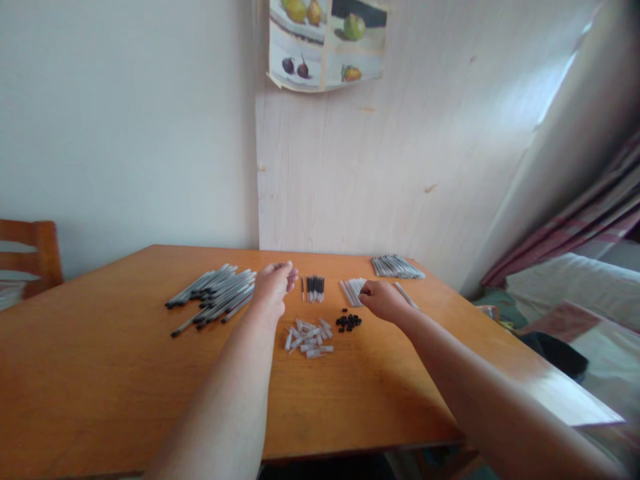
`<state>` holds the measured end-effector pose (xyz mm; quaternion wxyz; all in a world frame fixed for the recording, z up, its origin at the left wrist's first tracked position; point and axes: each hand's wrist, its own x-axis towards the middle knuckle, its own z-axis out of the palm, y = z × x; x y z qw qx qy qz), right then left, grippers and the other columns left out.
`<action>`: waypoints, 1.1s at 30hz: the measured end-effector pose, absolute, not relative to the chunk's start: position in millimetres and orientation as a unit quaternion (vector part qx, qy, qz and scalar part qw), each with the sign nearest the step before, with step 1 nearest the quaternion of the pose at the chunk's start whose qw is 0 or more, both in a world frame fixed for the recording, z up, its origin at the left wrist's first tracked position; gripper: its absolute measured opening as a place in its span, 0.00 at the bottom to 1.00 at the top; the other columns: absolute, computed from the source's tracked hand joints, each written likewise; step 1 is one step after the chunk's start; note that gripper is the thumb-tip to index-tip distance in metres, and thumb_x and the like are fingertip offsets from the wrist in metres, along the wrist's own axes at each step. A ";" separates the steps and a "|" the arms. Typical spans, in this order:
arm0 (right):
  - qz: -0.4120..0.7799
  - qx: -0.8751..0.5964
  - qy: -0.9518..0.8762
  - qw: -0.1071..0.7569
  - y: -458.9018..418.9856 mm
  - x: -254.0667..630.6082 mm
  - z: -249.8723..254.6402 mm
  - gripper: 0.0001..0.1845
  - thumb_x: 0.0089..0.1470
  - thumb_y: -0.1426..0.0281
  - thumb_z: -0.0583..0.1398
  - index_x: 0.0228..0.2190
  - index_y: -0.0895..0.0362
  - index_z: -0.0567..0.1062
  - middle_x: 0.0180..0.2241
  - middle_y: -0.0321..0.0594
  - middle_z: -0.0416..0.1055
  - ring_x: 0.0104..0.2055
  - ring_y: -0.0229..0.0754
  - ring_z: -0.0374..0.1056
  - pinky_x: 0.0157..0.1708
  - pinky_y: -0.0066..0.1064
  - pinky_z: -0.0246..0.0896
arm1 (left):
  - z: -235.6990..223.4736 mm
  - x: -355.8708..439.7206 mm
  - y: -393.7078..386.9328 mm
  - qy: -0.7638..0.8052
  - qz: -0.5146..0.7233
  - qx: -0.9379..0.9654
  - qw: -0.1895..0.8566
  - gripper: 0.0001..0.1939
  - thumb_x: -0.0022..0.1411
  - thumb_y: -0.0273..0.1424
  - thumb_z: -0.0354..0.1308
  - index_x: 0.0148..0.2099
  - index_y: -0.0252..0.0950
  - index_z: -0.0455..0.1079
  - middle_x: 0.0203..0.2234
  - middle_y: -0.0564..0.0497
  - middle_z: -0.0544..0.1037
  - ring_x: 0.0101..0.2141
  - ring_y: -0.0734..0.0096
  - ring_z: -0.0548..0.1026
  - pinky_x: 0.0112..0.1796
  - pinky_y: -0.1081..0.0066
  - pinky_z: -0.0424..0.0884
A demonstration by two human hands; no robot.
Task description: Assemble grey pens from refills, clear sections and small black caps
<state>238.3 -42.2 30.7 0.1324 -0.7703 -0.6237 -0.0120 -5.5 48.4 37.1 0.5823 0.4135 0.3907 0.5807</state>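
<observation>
My left hand (274, 287) hovers just left of a short row of black ink refills (315, 289), its fingers pinched together; what they hold, if anything, is too small to tell. At the right edge of a row of translucent white pen barrels (351, 293), my right hand (383, 300) is closed, its fingertips by the barrels and their grip hidden. Between the arms lie a loose heap of clear pen caps (309, 337) and a small pile of black plugs (349, 323).
Many pens (220, 293) with dark ends are spread on the wooden table (100, 353) left of my left hand. A neat bundle of pens (397, 267) lies at the back right, and a single barrel (407, 295) beyond my right hand. A wooden chair (47, 250) stands at left.
</observation>
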 end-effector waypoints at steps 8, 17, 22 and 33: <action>0.007 -0.818 -0.573 0.052 -11.5 217.5 27.3 0.12 0.51 0.68 0.57 0.34 0.56 0.80 0.40 0.50 0.78 0.40 0.48 0.73 0.33 0.30 0.60 | 44.4 -6.8 44.9 0.406 0.583 0.386 0.588 0.09 0.54 0.32 0.63 0.34 0.35 0.66 0.29 0.47 0.79 0.27 0.74 0.76 0.26 0.76 0.65; 0.008 -0.825 -0.562 0.049 4.2 216.7 16.5 0.13 0.49 0.66 0.58 0.35 0.57 0.80 0.39 0.51 0.77 0.41 0.51 0.74 0.34 0.33 0.64 | 45.8 -4.5 42.7 0.407 0.578 0.380 0.597 0.07 0.57 0.31 0.61 0.34 0.35 0.67 0.29 0.46 0.79 0.27 0.74 0.76 0.27 0.76 0.66; 0.013 -0.828 -0.559 0.048 8.5 217.5 13.6 0.13 0.49 0.65 0.60 0.36 0.56 0.80 0.39 0.51 0.77 0.42 0.51 0.73 0.36 0.34 0.65 | 44.6 -4.1 43.2 0.401 0.578 0.382 0.599 0.07 0.56 0.31 0.62 0.34 0.35 0.67 0.28 0.46 0.79 0.27 0.73 0.77 0.27 0.75 0.67; -0.006 -0.826 -0.563 0.030 12.9 211.1 7.7 0.17 0.49 0.64 0.59 0.40 0.58 0.80 0.40 0.53 0.76 0.45 0.51 0.72 0.38 0.33 0.64 | 40.8 3.3 38.9 0.413 0.571 0.434 0.562 0.07 0.57 0.33 0.60 0.34 0.35 0.67 0.28 0.47 0.78 0.28 0.73 0.76 0.28 0.75 0.65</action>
